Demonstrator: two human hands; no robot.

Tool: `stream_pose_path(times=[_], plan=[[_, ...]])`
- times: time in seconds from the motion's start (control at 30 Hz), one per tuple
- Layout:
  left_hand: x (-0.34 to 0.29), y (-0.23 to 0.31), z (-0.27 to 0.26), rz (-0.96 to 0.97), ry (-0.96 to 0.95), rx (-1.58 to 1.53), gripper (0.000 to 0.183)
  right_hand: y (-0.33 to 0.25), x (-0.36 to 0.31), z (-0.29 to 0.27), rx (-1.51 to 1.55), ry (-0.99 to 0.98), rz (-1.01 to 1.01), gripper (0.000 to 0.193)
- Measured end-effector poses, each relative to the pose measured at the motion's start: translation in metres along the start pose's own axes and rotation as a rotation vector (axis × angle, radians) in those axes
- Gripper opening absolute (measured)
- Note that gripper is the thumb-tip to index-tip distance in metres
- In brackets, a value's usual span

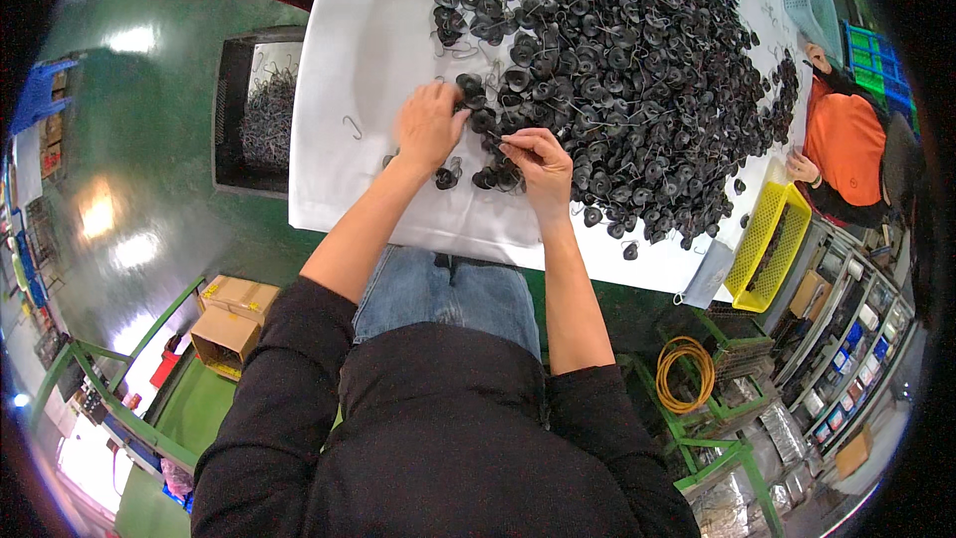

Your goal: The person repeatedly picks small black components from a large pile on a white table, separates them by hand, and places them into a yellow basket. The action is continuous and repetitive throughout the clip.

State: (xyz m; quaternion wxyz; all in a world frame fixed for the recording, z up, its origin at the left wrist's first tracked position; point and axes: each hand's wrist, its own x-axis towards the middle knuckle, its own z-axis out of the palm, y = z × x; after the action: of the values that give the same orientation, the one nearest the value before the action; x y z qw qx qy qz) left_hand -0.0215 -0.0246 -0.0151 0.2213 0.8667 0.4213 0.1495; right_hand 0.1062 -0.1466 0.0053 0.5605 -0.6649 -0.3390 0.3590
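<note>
My left hand (428,127) is over the white table, slightly blurred, its fingers curled against a few black round pieces (470,86). What it grips is partly hidden by the fingers. To its right, my right hand (541,159) pinches a thin wire hook (500,137) between thumb and fingertips, beside more black pieces. Close below the hands lie small clusters of black discs (446,178) with wire hooks. A large heap of the same hooked black discs (637,80) spreads over the table from the middle to the right.
A loose wire hook (353,128) lies on the white tabletop (344,184). Left of the table stands a black crate (231,164) of metal hooks. A yellow basket (742,284) sits at the right corner. Another person in an orange garment (844,144) works at the right edge.
</note>
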Motion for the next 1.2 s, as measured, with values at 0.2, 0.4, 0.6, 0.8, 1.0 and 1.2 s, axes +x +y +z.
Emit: stream_pose_path(times=[0.2,0.4,0.6,0.8,1.0,1.2], plan=[[0.02,0.017,0.031,0.363,-0.19,0.166,0.017,0.006,-0.018,-0.014,0.109,0.026,0.275,0.013],[0.007,-0.031,-0.004,0.044,-0.208,0.092,0.008,0.011,-0.022,-0.024,-0.28,0.041,0.199,0.01],[-0.011,-0.045,-0.043,-0.254,-0.064,-0.497,0.009,0.011,-0.004,-0.008,-0.565,-0.138,0.29,0.017],[-0.021,-0.071,-0.051,-0.578,-0.081,-0.605,0.021,0.007,0.052,0.047,-0.841,-0.096,-0.016,0.017],[-0.012,-0.084,-0.036,-0.218,0.147,-0.119,0.025,0.002,0.081,0.092,-1.069,-0.286,0.026,0.031],[0.01,-0.069,-0.031,-0.169,-0.053,-0.221,0.018,0.009,0.067,0.097,-0.849,-0.291,0.156,0.041]])
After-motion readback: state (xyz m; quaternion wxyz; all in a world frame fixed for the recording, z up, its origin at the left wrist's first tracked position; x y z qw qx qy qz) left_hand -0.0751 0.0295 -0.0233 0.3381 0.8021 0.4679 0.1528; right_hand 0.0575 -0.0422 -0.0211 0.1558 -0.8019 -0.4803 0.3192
